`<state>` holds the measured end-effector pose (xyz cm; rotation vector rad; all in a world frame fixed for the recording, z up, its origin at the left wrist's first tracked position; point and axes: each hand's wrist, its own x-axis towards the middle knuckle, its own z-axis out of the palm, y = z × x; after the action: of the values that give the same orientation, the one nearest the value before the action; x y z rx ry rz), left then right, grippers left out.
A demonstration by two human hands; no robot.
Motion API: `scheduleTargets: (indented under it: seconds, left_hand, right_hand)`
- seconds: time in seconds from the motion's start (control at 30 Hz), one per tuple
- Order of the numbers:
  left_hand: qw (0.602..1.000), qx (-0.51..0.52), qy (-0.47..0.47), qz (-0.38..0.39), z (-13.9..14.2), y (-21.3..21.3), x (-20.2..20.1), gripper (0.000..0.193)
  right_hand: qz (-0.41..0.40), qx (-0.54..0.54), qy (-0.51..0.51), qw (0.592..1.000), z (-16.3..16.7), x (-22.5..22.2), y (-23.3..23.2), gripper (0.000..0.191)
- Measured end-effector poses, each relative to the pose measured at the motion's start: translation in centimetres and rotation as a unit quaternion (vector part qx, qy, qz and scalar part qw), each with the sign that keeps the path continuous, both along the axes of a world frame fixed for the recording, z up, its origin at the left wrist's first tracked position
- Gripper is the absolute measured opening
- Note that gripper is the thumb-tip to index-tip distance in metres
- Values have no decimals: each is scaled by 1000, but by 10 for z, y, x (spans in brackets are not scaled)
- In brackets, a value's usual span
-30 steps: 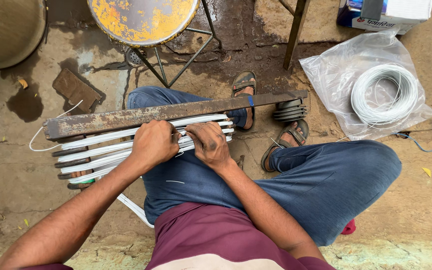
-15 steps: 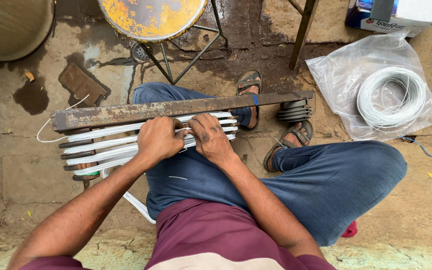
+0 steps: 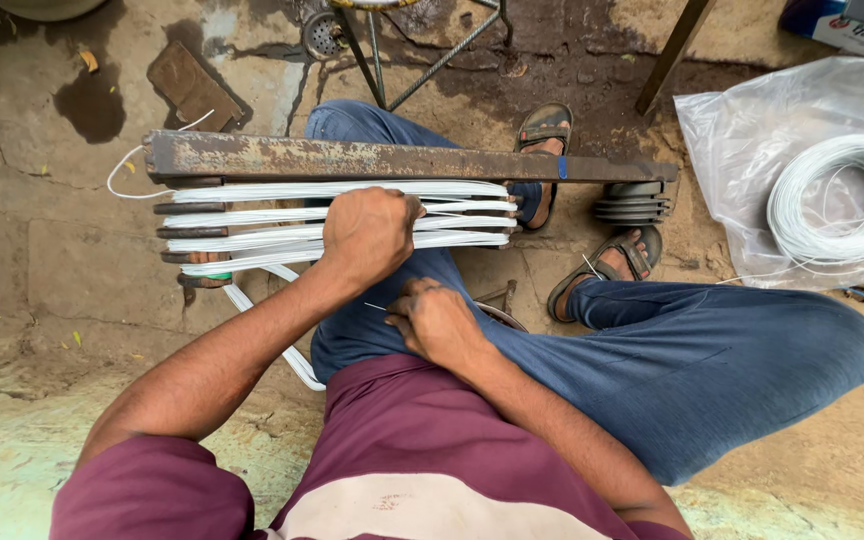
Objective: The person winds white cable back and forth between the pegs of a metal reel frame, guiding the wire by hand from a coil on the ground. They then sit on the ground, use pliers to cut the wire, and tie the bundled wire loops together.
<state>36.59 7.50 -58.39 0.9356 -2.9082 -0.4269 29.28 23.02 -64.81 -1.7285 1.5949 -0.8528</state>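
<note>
A rusty metal bar (image 3: 402, 160) lies across my knees, with several bands of white wire (image 3: 252, 215) wound between pegs below it. My left hand (image 3: 367, 235) presses down on the white wire bands near their middle, fingers closed over them. My right hand (image 3: 437, 320) is drawn back toward my lap, pinching a thin strand of white wire (image 3: 377, 307) that runs toward the winding. A loose wire end (image 3: 122, 175) curls off the bar's left end.
A clear plastic bag (image 3: 742, 140) holding a coil of white wire (image 3: 837, 200) lies on the ground at right. A stack of metal discs (image 3: 632, 200) sits under the bar's right end. Stool legs (image 3: 392, 60) and a flat brown plate (image 3: 192, 85) stand beyond.
My right hand has pulled back from the wire bands toward my lap, drawing a thin strand with it. My left hand stays pressed on the winding. The view has tilted downward.
</note>
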Motion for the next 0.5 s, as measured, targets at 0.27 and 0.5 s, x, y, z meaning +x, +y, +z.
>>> scheduleTargets:
  seconds: [0.27,0.5]
  left_hand:
    - [990,-126,64,-18,42,-15,56,32]
    - [992,-121,-7,-20,36,-20,61,22]
  right_hand:
    - [-5,21,-103,994,7,-8,-4,11]
    - [-231,-80,-154,957,32,-66,-21,5]
